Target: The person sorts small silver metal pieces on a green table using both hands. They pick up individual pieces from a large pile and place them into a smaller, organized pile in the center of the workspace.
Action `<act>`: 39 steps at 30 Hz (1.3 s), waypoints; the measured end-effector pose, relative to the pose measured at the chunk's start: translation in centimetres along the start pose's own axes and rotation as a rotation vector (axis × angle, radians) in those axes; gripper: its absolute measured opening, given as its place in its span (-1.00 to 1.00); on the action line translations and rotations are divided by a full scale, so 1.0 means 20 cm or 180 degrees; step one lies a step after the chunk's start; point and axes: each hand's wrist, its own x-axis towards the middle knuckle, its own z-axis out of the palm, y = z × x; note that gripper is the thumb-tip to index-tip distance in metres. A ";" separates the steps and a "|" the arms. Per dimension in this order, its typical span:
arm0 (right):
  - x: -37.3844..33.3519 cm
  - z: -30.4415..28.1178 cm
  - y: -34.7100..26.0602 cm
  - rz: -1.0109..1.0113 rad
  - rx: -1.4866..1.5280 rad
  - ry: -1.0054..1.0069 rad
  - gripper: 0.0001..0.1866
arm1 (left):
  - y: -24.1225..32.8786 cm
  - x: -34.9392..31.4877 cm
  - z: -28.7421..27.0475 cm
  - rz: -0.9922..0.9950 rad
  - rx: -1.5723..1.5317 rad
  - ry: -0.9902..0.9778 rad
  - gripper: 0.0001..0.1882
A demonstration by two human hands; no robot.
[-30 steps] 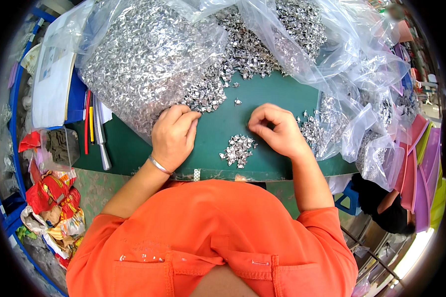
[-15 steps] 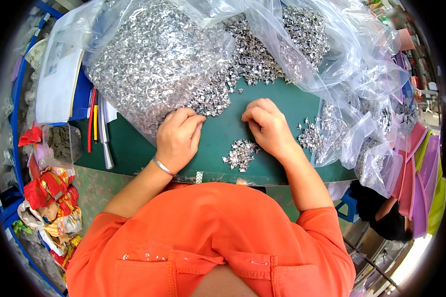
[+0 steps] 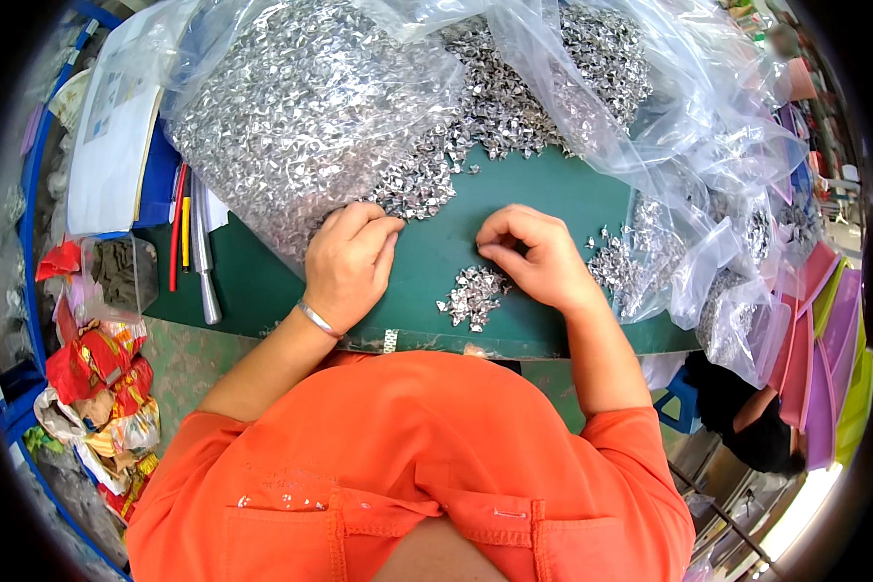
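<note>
My left hand (image 3: pixel 351 254) rests at the near edge of a big heap of small shiny silver metal pieces (image 3: pixel 419 184), part of it under clear plastic. Its thumb and fingertips are drawn together; whatever they pinch is too small to make out. Across a strip of green table, my right hand (image 3: pixel 541 257) is curled with thumb and index finger close together, and I cannot see what lies between them. Just below its fingertips sits a small loose pile of the same metal pieces (image 3: pixel 472 298). A silver bracelet (image 3: pixel 318 320) circles my left wrist.
Clear plastic bags (image 3: pixel 684 165) of metal pieces cover the right and back of the green table (image 3: pixel 436 254). At left lie a red pen-like stick (image 3: pixel 177 228), a metal-tipped tool (image 3: pixel 204 262), a clipboard with papers (image 3: pixel 116 160) and a clear box (image 3: pixel 121 274). Coloured bins (image 3: pixel 815 359) stand at right.
My right hand has turned and shifted slightly right and toward me, with its thumb lower. My left hand has stayed nearly in place at the heap.
</note>
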 end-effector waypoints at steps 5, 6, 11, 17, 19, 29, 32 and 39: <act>0.06 0.01 -0.08 -0.1258 -0.0578 0.0047 -0.72 | 0.00 0.00 -0.01 -0.0008 -0.0014 -0.0004 -0.85; 0.11 0.05 -0.10 -0.1484 -0.0866 0.0177 -0.67 | 0.00 0.01 0.00 0.0010 0.0001 -0.0005 -0.85; 0.23 0.11 0.00 -0.1855 -0.1528 0.0247 -0.57 | -0.01 0.01 0.00 0.0027 0.0005 0.0003 -0.84; 0.16 0.01 0.08 -0.1281 -0.1494 0.1020 -0.69 | -0.01 0.00 0.00 0.0026 -0.0002 0.0003 -0.85; 0.14 0.01 0.09 -0.1342 -0.1308 0.0933 -0.69 | -0.01 0.00 0.00 0.0022 0.0012 0.0008 -0.85; 0.09 0.05 0.02 -0.1479 -0.1160 0.0925 -0.76 | -0.01 0.00 0.00 0.0002 -0.0003 -0.0018 -0.86; 0.05 0.06 0.05 -0.1552 -0.1511 0.0747 -0.77 | -0.01 0.01 0.00 0.0010 0.0007 -0.0023 -0.85; -0.04 0.02 0.07 -0.1138 -0.0622 0.1053 -0.82 | -0.01 0.00 0.00 0.0023 0.0013 -0.0002 -0.85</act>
